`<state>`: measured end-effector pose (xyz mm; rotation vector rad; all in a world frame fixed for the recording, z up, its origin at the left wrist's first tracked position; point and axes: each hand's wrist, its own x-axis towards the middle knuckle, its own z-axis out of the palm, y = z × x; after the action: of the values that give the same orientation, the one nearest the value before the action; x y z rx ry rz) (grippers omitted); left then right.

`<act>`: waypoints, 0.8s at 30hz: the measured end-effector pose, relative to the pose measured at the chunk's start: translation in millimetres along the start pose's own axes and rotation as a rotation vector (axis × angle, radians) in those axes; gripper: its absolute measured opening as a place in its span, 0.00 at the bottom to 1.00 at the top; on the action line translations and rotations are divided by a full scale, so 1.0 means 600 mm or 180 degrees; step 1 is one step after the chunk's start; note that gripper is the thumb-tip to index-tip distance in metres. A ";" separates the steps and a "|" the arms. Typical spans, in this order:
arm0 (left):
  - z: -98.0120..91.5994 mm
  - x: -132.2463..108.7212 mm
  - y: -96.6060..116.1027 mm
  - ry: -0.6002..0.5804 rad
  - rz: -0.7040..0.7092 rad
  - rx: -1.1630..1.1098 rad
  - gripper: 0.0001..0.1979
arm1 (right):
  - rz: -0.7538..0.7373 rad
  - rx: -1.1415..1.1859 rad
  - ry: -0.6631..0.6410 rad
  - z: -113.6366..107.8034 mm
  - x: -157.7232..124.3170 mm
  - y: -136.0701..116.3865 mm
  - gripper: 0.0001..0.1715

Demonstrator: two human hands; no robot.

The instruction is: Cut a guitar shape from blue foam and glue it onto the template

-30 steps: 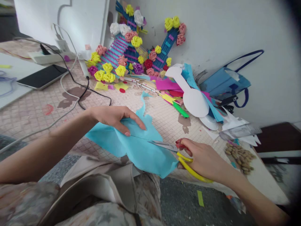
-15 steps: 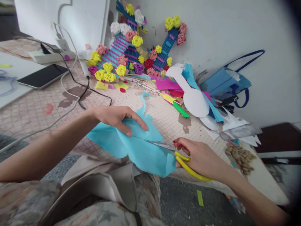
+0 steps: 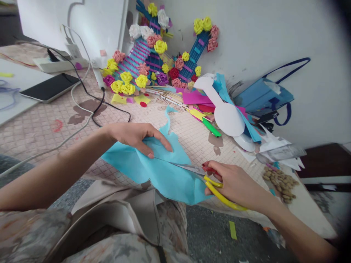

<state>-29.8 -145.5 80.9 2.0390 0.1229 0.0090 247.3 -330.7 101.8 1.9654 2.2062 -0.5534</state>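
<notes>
A sheet of light blue paper (image 3: 170,179) lies at the table's front edge, its lower part hanging over. My left hand (image 3: 139,137) rests on it with thumb and fingers apart, pressing it down. Scissors with yellow handles (image 3: 225,197) are gripped in my right hand (image 3: 237,182); some red shows on the grip by the fingers. Their blades point left, lying in a cut line that runs toward my left thumb. The lower right corner of the paper is beneath my right hand. A narrow curled strip of the same blue (image 3: 168,118) sticks out behind the sheet.
Paper-flower guitar shapes (image 3: 137,58) lean on the wall. White guitar-shaped cutouts (image 3: 229,118), coloured paper and a green marker (image 3: 211,128) lie right of centre. Peanuts (image 3: 279,182) and a blue bag (image 3: 263,95) are farther right. A tablet (image 3: 49,87) and cables (image 3: 82,98) are left.
The paper's lower right corner has spread a little to the right, under my right hand. Both hands and the scissors stay almost where they were.
</notes>
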 end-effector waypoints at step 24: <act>0.004 0.002 -0.001 0.0035 0.0036 -0.0014 0.21 | -0.0060 -0.0023 -0.0154 -0.007 0.002 0.003 0.19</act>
<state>-28.3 -147.2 79.0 2.0357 0.1181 0.0277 249.4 -328.2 105.0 1.9088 2.1969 -0.5882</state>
